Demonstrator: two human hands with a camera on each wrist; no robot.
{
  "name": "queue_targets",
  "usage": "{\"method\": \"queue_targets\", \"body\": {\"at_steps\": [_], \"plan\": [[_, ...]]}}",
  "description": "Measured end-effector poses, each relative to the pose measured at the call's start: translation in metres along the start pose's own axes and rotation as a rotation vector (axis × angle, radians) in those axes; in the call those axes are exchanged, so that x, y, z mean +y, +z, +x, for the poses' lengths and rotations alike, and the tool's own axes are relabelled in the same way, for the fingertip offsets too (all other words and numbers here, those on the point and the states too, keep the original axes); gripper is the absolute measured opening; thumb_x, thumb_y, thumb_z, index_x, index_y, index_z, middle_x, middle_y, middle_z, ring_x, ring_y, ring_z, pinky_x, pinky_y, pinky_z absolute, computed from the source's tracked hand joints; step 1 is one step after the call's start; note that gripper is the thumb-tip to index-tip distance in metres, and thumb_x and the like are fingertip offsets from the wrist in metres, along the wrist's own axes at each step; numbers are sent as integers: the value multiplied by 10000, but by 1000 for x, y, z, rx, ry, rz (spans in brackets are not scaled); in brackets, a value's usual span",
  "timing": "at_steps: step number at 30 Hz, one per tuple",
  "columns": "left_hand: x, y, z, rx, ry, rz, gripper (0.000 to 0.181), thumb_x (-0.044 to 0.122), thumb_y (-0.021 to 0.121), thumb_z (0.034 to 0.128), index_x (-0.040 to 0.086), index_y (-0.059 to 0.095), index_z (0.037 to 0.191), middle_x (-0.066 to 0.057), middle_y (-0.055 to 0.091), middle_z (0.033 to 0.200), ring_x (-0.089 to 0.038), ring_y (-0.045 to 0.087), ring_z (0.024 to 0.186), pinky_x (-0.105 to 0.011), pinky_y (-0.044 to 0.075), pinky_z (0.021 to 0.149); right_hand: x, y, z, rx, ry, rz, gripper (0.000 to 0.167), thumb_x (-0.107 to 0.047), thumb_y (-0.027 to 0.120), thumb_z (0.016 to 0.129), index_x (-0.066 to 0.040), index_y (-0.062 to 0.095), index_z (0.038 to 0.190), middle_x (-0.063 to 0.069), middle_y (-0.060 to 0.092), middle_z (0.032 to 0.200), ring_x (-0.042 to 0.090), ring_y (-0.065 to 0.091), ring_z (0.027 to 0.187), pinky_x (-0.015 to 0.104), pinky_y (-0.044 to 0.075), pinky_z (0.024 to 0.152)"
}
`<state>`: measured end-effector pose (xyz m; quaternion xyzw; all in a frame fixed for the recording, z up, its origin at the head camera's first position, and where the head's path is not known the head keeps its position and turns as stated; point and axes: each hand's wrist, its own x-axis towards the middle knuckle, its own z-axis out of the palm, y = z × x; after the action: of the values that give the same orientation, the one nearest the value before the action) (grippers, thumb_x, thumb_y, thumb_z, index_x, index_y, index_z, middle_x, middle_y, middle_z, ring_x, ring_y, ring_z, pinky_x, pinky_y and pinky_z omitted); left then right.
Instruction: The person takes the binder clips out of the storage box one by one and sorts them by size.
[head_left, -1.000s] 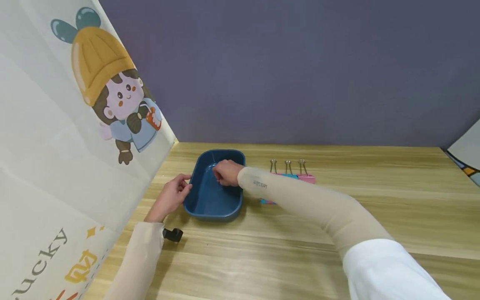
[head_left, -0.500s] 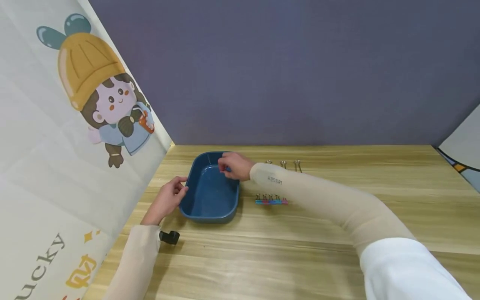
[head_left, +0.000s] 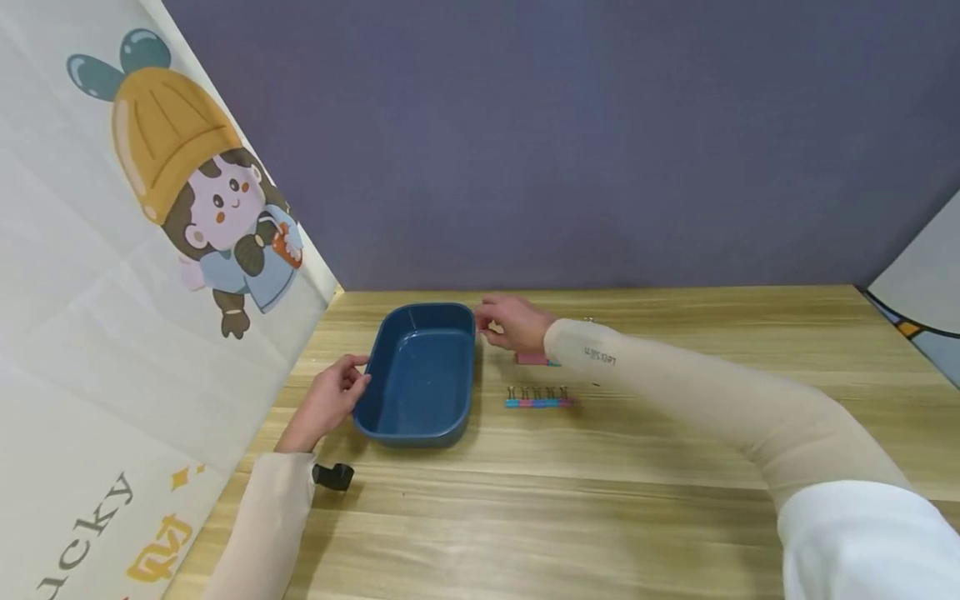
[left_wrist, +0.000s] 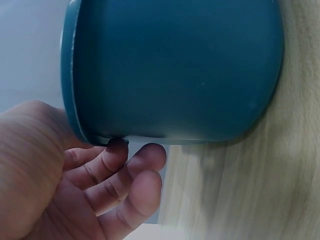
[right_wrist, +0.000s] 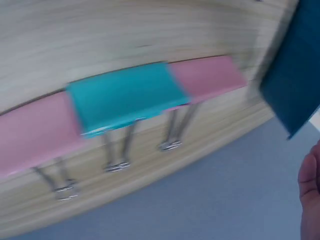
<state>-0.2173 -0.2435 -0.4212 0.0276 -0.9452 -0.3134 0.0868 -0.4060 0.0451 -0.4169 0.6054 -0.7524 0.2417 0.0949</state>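
Note:
My left hand (head_left: 328, 400) is at the left rim of a dark blue plastic bin (head_left: 423, 433). Its loosely bent fingers (left_wrist: 145, 192) touch the bin's outer wall (left_wrist: 180, 75). Just beyond the bin's right rim, my right hand (head_left: 516, 323) hangs with thumb and forefinger together. A speck of pink shows at the tips, apparently a small pink piece, too small to name. Large binder clips (right_wrist: 127, 97), pink and teal, stand in a row under the right forearm, partly hidden in the head view. Nearer lies a row of small coloured binder clips (head_left: 536, 402).
The wooden table (head_left: 480, 533) runs back to a grey-blue wall panel (head_left: 525, 150). A white printed panel (head_left: 67, 333) rises at the left. Beside my left wrist is a small black device (head_left: 334, 477). A tiny dark mark (head_left: 596, 384) lies right of the clips.
My right hand has come up out of the bin and over its right rim, moving right. The row of small clips has come into view. The left hand stays at the bin.

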Motion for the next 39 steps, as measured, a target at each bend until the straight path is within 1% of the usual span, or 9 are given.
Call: {"method": "queue_targets", "body": {"at_steps": [3, 9, 14, 18, 23, 29, 33, 36, 39], "plan": [[0, 0, 1, 0, -7, 4, 319, 82, 545, 958, -46, 519, 1249, -88, 559, 798, -167, 528, 572, -299, 463, 466, 10, -4, -13, 16, 33, -28, 77, -39, 642, 854, -110, 615, 864, 14, 533, 874, 178, 537, 779, 295, 460, 686], [0, 2, 2, 15, -10, -1, 305, 65, 554, 949, -45, 531, 1233, -87, 556, 787, -169, 536, 577, -295, 466, 465, 27, -14, -41, 27, 84, -24, 113, -24, 662, 835, -126, 630, 870, 5, 540, 877, 172, 558, 776, 295, 475, 676], [0, 2, 4, 23, -2, 1, 300, 63, 555, 948, -50, 532, 1225, -86, 555, 780, -171, 531, 571, -294, 463, 461, 37, -25, -67, 20, 91, -11, 107, -14, 667, 834, -110, 640, 873, -1, 539, 872, 161, 561, 754, 300, 480, 661], [-1, 1, 4, 31, 0, 4, 298, 56, 556, 945, -53, 533, 1222, -89, 556, 780, -172, 528, 572, -290, 461, 460, 42, -32, -85, 12, 78, -23, 86, -31, 662, 848, -111, 631, 854, 5, 525, 852, 177, 541, 729, 306, 463, 644], [-3, -1, 4, 37, -4, 5, 302, 58, 553, 947, -55, 530, 1227, -91, 563, 780, -165, 532, 578, -283, 458, 461, 43, -37, -100, 25, 77, -48, 128, -2, 692, 809, -115, 635, 832, -10, 523, 821, 178, 527, 703, 297, 447, 617], [-3, -2, 5, 32, -14, 14, 307, 77, 550, 954, -47, 527, 1234, -90, 568, 790, -158, 529, 571, -285, 455, 462, 40, -40, -118, 28, 69, -39, 135, -36, 757, 781, -113, 660, 835, -32, 530, 824, 114, 522, 700, 276, 465, 617], [-3, -2, 6, 34, -15, 19, 308, 92, 547, 958, -48, 525, 1232, -84, 565, 789, -155, 530, 571, -285, 453, 462, 36, -40, -131, 39, 51, -34, 157, -13, 757, 773, -119, 665, 844, -31, 535, 839, 99, 528, 715, 258, 474, 626], [-1, -2, 7, 36, -13, 23, 309, 98, 546, 960, -49, 525, 1231, -81, 561, 789, -153, 526, 565, -283, 451, 458, 33, -36, -141, 21, 49, -37, 158, -8, 741, 782, -126, 660, 850, -42, 543, 859, 102, 542, 741, 257, 479, 637], [0, -1, 8, 43, -9, 26, 304, 90, 547, 958, -48, 531, 1228, -83, 560, 786, -152, 522, 559, -281, 451, 454, 31, -31, -149, -11, 51, -36, 145, -42, 743, 792, -139, 648, 843, -53, 545, 871, 88, 536, 745, 248, 478, 632]]}}
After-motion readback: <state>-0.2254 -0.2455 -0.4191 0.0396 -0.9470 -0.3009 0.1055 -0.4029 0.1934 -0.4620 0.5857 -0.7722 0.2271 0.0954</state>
